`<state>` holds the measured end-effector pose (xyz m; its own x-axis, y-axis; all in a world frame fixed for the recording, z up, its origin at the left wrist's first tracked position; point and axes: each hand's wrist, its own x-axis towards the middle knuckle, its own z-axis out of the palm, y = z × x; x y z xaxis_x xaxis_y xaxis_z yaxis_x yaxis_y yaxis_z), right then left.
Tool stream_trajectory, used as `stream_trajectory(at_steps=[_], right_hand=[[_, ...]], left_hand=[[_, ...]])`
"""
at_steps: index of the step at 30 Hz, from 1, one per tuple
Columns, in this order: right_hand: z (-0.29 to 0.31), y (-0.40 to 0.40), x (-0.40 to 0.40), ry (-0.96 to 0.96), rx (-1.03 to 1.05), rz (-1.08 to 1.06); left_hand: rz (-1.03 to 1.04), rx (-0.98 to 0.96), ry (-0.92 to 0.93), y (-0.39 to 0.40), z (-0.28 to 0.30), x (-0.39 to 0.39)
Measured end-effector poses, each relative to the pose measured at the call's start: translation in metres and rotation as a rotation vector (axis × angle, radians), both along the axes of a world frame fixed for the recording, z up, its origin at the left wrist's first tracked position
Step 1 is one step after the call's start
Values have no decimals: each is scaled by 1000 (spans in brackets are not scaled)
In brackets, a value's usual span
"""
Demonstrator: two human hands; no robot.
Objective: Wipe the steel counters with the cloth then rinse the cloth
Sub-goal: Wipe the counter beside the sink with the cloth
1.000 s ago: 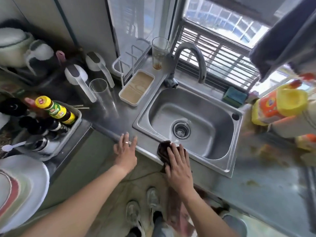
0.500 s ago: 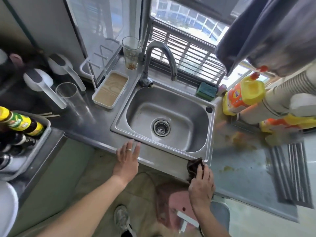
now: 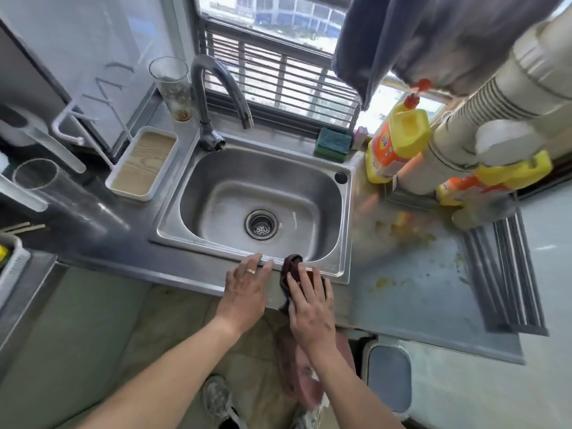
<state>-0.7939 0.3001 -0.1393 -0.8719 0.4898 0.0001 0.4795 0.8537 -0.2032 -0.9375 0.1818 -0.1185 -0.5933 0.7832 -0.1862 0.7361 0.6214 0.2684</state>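
- Steel counter (image 3: 185, 267) runs left to right, with a sink (image 3: 337, 212) set into it; the counter's near edge sits just in front of the sink's near rim.
- Left hand (image 3: 246, 292) lies flat on that near edge, fingers straight and slightly spread, tips touching the sink rim, holding nothing. A ring shows on one finger.
- Right hand (image 3: 309, 305) is just right of the left hand, fingers straight, pressing a cloth (image 3: 292, 266) onto the near edge.
- Cloth is dark brown and bunched; one end pokes past the fingertips onto the sink rim, and another part hangs over the counter's front.
- Sink basin is bare steel with a round drain (image 3: 261, 224) in the middle; a curved tap (image 3: 216, 97) rises at its far left corner.
- Right of the sink, the counter (image 3: 418, 274) is pale and smeared with yellow-brown spots; a ridged mat (image 3: 507, 274) lies at its right end.
- Far right stand two yellow bottles (image 3: 396, 140), and a green sponge (image 3: 332, 144) sits on the far rim.
- Left of the sink are a small tray (image 3: 144, 164) and two clear glasses (image 3: 173, 85).
- A barred window (image 3: 278, 72) is on the far side, with a dark towel (image 3: 433, 35) hanging high right.
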Motion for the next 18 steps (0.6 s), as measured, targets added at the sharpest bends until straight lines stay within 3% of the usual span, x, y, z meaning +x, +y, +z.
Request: stream_trajectory(at_steps=[11, 18], right_hand=[[-6, 107, 96, 95, 9, 87], [-13, 222, 129, 45, 62, -134]], left_hand=[[-45, 29, 47, 91, 1, 68], [-96, 76, 90, 149, -8, 97]])
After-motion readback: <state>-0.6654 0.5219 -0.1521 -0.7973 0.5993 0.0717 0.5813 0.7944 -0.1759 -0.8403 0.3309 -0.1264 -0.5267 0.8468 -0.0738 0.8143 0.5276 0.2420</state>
